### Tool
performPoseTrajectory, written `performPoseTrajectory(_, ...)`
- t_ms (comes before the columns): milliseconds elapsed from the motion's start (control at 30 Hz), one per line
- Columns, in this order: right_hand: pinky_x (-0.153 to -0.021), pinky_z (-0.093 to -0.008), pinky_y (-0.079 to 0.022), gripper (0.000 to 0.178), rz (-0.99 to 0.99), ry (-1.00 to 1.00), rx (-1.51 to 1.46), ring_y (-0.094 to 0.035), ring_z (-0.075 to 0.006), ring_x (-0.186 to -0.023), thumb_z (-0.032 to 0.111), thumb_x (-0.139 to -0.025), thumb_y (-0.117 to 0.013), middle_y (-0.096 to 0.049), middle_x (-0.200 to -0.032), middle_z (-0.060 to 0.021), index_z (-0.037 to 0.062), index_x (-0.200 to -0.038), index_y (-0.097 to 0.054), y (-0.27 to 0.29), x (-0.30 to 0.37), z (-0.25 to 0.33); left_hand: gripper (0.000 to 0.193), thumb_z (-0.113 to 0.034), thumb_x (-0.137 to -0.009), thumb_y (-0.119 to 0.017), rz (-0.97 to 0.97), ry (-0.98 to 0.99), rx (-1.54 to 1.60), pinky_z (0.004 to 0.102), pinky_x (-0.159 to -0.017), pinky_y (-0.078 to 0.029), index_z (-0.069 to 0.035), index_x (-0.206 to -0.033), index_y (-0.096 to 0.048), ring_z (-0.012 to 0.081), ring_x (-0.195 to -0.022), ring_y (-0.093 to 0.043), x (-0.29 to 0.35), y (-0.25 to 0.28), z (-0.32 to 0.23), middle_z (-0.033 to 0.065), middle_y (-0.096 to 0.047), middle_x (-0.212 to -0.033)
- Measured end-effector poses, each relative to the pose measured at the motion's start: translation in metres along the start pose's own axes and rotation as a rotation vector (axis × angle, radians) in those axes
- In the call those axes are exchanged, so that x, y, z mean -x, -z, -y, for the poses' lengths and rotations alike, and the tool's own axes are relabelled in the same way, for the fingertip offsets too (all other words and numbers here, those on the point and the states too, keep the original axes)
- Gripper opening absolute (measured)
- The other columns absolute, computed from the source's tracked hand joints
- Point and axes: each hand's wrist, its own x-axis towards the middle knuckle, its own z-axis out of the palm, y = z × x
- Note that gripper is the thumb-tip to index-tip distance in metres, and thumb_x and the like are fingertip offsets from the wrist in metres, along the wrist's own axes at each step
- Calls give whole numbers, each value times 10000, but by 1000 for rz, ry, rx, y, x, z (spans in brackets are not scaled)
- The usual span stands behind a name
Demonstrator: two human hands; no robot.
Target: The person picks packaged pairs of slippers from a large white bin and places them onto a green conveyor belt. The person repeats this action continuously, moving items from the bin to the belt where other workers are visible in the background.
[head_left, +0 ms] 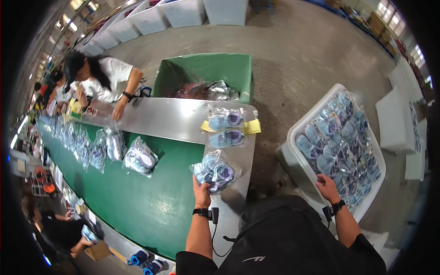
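Observation:
My left hand [201, 193] is closed on a clear plastic bag of shoes [214, 167], light blue with purple, above the inner corner of the metal table. My right hand [326, 187] is over the near left rim of a white bin [293, 143], fingers loosely bent, and nothing shows in it. Bagged light-blue shoes [343, 137] fill that bin in rows. Beyond my left hand, a pair of blue shoes [225, 138] lies on the metal tabletop, with yellow paper [252, 127] under the bagged shoes behind it.
A green conveyor belt [151, 197] carries several bagged shoes [140, 158]. A co-worker [103, 78] leans over the metal table [160, 112]. Behind it stands a green bin [206, 64] with plastic wrapping. Another person [59, 233] sits at lower left. White bins [183, 13] line the back.

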Motion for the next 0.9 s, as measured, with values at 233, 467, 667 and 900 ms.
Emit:
performPoseTrajectory(233,-850,-311,-552,375,170,100,-269,-679,-171,-960,153,-918,-696,-700,-1067,-110,-4,-1251,-624,26,-4,92,847,49,-696,-461,302,175,63,330,-984,-500,-40,-1529,-340,240,-1166,-586,41,-112,1,95,-565,-1333)
performPoseTrajectory(467,-917,-307,-490,441,412,157,-422,-595,-134,-1038,208,-977,-634,-644,-1159,-97,-18,-1348,-558,60,2,137,971,79,-736,-547,513,182,-55,382,-1126,-390,-26,-1611,-141,270,-1375,-436,105,-250,20,136,-387,-1542)
performPoseTrajectory(667,-987,-314,-426,434,453,157,-657,-545,-130,-1093,116,-973,-527,-630,-1202,-76,-33,-1381,-531,126,12,59,916,14,-777,-589,597,177,-120,426,-1123,-409,-28,-1596,-181,289,-1341,-482,162,-343,44,147,-432,-1502)
performPoseTrajectory(900,-1025,-334,-410,445,398,213,-792,-553,-155,-1143,148,-982,-512,-644,-1249,-113,-25,-1390,-534,179,25,-36,892,-68,-820,-683,650,202,-198,420,-1113,-418,-32,-1583,-222,286,-1324,-504,202,-424,103,143,-468,-1470)
